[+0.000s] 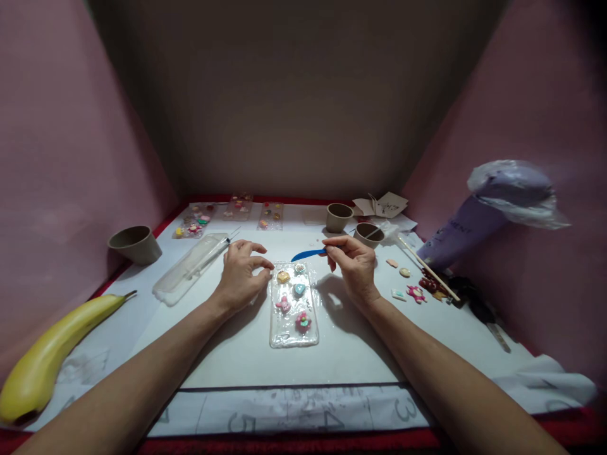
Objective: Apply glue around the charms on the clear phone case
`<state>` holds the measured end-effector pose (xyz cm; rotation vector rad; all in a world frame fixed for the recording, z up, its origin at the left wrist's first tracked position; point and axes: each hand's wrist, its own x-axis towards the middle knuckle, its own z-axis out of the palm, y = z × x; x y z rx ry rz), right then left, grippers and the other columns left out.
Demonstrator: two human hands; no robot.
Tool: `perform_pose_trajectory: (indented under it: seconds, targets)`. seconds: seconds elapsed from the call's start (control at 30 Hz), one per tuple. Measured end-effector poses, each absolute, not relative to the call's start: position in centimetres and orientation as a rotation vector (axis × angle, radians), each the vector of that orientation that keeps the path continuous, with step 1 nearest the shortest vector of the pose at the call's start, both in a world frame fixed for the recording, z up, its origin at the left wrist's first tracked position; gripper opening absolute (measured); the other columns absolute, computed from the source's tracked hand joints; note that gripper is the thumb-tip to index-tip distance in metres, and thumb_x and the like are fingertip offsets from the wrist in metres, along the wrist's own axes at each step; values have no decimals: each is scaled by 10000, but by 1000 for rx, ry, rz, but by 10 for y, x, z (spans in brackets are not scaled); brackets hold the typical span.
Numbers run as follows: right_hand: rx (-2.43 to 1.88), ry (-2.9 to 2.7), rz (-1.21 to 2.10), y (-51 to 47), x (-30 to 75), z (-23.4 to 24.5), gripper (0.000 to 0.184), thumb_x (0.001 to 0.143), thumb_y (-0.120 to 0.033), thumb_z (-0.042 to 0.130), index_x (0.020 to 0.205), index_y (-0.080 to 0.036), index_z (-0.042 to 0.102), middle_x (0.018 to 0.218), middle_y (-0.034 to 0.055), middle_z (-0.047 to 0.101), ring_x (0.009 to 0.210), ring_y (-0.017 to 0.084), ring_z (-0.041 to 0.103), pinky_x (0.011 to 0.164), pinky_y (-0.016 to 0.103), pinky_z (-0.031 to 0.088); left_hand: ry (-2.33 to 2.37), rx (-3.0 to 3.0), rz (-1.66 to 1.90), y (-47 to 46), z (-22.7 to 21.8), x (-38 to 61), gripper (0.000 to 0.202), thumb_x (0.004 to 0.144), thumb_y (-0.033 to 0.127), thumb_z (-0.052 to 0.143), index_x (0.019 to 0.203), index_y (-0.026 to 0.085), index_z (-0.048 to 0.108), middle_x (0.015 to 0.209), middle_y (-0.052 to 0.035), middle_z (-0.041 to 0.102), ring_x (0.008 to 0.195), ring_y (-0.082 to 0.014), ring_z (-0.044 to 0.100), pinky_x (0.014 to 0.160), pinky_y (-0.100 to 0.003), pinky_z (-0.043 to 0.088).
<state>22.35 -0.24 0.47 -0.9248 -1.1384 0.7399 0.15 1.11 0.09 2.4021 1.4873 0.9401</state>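
A clear phone case (293, 332) lies on the white board in front of me, coated in something glossy and transparent. Small charms sit on it: a pink flower (303, 321), a pink animal figure (283, 304), a blue heart (299, 289) and a yellow-brown piece (283, 277). My left hand (244, 272) rests at the case's upper left edge, fingers apart, with the thumb and a fingertip at or touching the edge. Pinched in my right hand (351, 262) is a small blue plastic knife (308, 254), its blade pointing left just above the case's top end.
Decorated cases (270, 216) lie at the back. Brown cups stand left (135, 245) and back right (339, 218). A syringe (208, 256) lies on a clear tray (173, 278). At right are loose charms (416, 294), a wooden stick (429, 268) and a purple bag (467, 230); a banana (57, 351) lies left.
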Motion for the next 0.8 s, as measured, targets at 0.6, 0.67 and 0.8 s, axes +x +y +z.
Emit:
perform_pose_trajectory:
  seconds: [0.6,0.67,0.8]
  targets:
    - [-940,-1154,715,-1,224,4,82,700,-199,630,760,-176,681,507,-36,579,458,100,529,428,238,399,1479,2426,919,10,1,0,161,751,207,580,741,260,732,1052,-11,625,1128,-271,407,1016,-476,308]
    - [-932,-1149,723,-1,224,4,80,698,-193,631,757,-173,681,508,-36,580,456,97,524,427,236,395,1474,2422,919,11,1,0,163,747,205,579,738,259,733,1045,-11,626,1118,-269,414,1016,-475,309]
    - [-935,-1152,724,0,224,3,83,700,-195,629,759,-170,681,508,-37,578,452,94,516,431,237,397,1459,2428,921,10,1,0,160,740,201,582,725,252,732,1036,-16,628,1117,-272,417,1018,-478,300]
